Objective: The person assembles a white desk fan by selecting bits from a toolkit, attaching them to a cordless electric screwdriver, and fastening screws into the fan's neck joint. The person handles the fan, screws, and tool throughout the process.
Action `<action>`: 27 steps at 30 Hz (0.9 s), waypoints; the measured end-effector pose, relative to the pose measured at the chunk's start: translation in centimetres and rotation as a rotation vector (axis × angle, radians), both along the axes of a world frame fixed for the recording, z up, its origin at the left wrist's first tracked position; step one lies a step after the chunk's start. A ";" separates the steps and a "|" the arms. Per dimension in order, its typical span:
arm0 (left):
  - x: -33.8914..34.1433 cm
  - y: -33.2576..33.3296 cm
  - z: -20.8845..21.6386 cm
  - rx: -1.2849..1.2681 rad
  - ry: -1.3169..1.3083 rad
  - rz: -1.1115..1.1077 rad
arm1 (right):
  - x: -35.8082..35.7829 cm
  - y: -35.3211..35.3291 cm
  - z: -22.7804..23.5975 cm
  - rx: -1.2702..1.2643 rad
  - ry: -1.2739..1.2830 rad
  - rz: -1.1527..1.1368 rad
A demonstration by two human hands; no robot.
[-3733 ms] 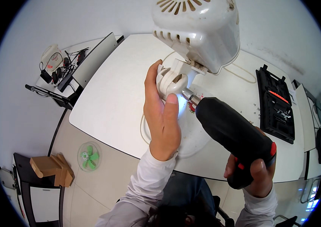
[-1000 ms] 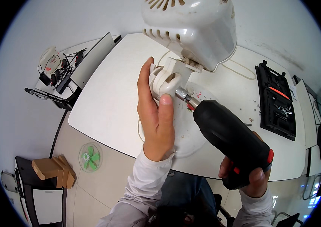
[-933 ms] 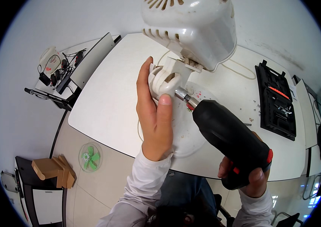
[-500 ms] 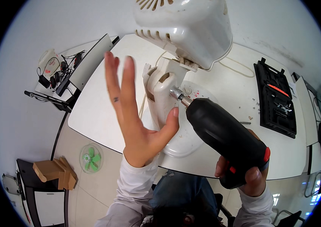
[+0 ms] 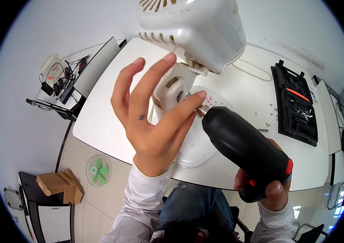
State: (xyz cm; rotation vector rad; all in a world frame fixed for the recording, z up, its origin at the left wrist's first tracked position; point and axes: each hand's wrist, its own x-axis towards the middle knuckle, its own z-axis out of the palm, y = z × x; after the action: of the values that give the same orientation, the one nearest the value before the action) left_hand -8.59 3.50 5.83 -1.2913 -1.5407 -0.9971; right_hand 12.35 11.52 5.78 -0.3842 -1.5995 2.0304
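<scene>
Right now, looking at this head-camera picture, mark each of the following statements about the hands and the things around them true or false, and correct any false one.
1. The right hand grips a black power screwdriver. True.
2. The left hand is clenched in a fist around the fan's neck. False: its fingers are spread open in front of the white fan's neck.
3. The screwdriver's tip points at the fan's neck. True.
4. The black tool case on the white table is closed. False: it lies open, with bits showing.
5. A small green fan stands on the table. False: it is on the floor, beside cardboard pieces.
</scene>
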 end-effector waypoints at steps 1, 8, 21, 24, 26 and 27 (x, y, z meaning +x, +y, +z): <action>0.3 -0.1 -0.1 -0.011 -0.009 0.012 | 0.1 -0.1 -0.1 -0.012 0.002 -0.011; 1.8 -0.3 -1.3 -0.001 0.000 0.012 | 2.0 -0.1 -0.7 0.050 -0.050 -0.039; 1.2 -0.2 -1.7 -0.007 -0.002 -0.029 | 1.5 0.2 -1.0 -0.004 -0.026 0.008; 1.3 -0.3 -1.5 -0.014 -0.010 -0.020 | 1.4 0.2 -1.0 0.003 -0.025 0.010; 1.2 -0.4 -1.4 -0.014 -0.003 -0.022 | 1.3 0.1 -0.9 0.002 -0.028 0.003; 1.2 -0.3 -1.4 -0.015 0.003 -0.028 | 1.3 0.1 -1.0 -0.004 -0.026 0.002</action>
State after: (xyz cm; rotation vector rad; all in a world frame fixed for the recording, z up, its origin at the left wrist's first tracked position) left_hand -7.41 3.15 4.41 -1.3281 -1.5347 -1.0029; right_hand 13.63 11.65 4.83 -0.4129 -1.6120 2.0385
